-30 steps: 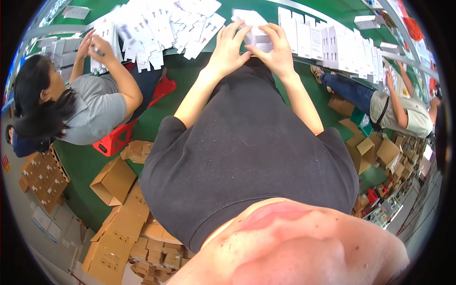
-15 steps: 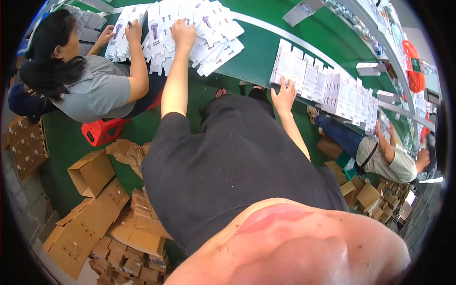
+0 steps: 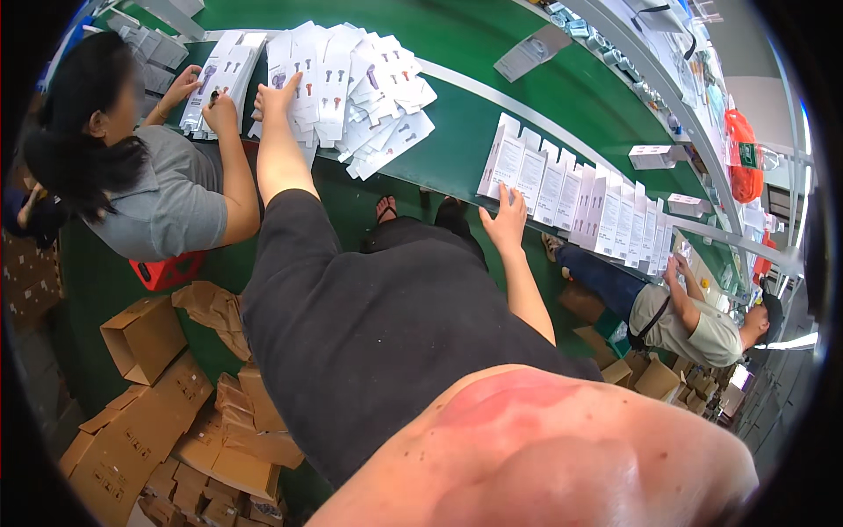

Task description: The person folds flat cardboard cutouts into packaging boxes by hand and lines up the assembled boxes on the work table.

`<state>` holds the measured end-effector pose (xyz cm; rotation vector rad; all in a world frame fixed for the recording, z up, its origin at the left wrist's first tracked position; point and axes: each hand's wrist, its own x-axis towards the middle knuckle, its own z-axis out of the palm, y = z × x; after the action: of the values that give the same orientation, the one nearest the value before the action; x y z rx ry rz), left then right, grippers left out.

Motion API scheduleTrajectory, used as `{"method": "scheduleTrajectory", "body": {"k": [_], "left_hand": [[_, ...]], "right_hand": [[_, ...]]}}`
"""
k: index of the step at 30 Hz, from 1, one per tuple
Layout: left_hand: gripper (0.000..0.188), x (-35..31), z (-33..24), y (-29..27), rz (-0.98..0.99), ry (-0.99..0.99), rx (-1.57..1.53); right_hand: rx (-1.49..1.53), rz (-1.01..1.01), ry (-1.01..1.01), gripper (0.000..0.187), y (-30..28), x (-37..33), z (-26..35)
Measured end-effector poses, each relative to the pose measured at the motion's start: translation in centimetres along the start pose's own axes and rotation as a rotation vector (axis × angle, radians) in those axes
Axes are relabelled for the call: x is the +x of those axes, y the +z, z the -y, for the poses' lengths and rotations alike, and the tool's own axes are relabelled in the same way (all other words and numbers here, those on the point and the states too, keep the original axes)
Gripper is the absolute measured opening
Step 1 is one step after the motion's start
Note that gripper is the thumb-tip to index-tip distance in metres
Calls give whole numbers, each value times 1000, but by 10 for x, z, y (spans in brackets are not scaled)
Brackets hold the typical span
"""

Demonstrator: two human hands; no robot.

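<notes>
Hands split since 1 s ago: left hand (image 3: 279,95) reached onto flat carton pile (image 3: 351,88), fingers spread; right hand (image 3: 507,221) w/ fingers apart touched upright white boxes (image 3: 562,189) at table edge (image 3: 457,105).

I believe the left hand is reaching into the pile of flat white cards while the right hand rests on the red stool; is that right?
Not quite. The head view shows the left hand at the pile of flat white cards, but the right hand rests at the row of upright white boxes on the green table, not on the red stool.
</notes>
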<state>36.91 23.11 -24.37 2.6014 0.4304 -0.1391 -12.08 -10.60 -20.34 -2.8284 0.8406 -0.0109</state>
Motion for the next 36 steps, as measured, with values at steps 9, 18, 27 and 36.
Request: {"method": "scheduleTrajectory", "body": {"k": [9,18,27,36], "left_hand": [[117,-101,-47,-21,124,40,174],[80,-134,2,-21,327,-36,-132],[42,-215,18,-23,441,153,-830],[38,-259,23,1,713,-75,-1086]], "right_hand": [[-131,13,59,83,4,7,19],[60,109,-70,77,-28,30,70],[607,150,-154,99,26,114,142],[1015,724,42,90,1,116,149]]}}
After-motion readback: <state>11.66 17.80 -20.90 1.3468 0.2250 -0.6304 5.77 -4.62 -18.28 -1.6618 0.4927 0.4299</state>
